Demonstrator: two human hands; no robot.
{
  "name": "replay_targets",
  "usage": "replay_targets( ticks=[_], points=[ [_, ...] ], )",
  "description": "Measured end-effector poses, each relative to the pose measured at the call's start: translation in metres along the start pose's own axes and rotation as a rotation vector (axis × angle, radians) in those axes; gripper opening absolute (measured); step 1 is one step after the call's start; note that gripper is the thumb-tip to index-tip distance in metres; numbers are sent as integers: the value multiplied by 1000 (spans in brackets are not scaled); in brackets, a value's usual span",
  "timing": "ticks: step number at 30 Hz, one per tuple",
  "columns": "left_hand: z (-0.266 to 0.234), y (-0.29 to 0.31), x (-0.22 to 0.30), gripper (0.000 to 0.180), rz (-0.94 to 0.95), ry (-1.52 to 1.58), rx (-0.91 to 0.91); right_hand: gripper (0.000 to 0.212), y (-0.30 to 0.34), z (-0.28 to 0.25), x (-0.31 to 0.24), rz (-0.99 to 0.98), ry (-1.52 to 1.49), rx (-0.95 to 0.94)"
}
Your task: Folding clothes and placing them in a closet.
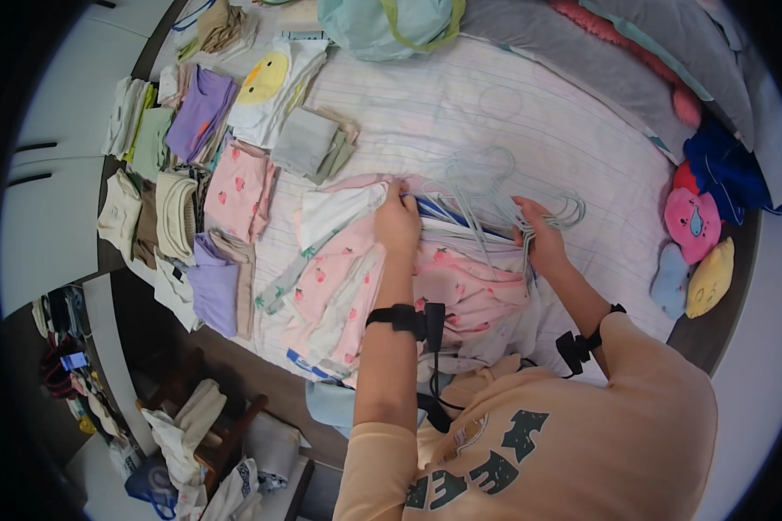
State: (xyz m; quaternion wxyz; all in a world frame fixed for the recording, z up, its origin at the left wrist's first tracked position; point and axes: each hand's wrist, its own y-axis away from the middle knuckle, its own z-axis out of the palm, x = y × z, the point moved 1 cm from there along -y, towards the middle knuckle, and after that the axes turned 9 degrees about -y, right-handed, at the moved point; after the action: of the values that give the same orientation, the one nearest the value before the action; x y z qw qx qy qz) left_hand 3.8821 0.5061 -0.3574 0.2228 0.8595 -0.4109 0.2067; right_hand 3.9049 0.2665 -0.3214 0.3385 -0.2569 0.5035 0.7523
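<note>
A bundle of clothes on pale wire hangers [570, 208] lies in front of me on the bed. My left hand [397, 221] is closed on the upper edge of the garments, its fingertips partly hidden in the cloth. At the hook end, my right hand [544, 241] is closed round the hangers, with thumb and fingers on either side. Uppermost in the bundle is a pink strawberry-print garment [473, 300], spread below and between both hands. Left of my left forearm show a white cloth [343, 211] and a strip with green palm trees [288, 282].
Folded clothes stand in rows at the left, with a strawberry-print pile [237, 191] and a grey stack [306, 141] nearest. A light green bag [391, 26] sits at the far edge. Grey cushions [573, 69] and plush toys [692, 221] line the right. A clothes-laden chair [222, 434] stands lower left.
</note>
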Motion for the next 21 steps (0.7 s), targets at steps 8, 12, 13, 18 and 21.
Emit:
replay_targets(
  ticks=[8,12,13,18,21],
  points=[
    [9,20,15,23,386,-295,13,27,-28,10,4,75,-152,110],
    [4,16,16,27,386,-219,2,18,-38,0,14,68,-34,75],
    [3,15,14,27,385,-219,-1,14,-40,-4,14,4,7,91],
    [9,12,-15,25,15,522,-15,12,-33,23,1,-18,-88,14],
    [8,12,-6,24,29,353,12,14,-27,19,-2,15,-180,6]
  ],
)
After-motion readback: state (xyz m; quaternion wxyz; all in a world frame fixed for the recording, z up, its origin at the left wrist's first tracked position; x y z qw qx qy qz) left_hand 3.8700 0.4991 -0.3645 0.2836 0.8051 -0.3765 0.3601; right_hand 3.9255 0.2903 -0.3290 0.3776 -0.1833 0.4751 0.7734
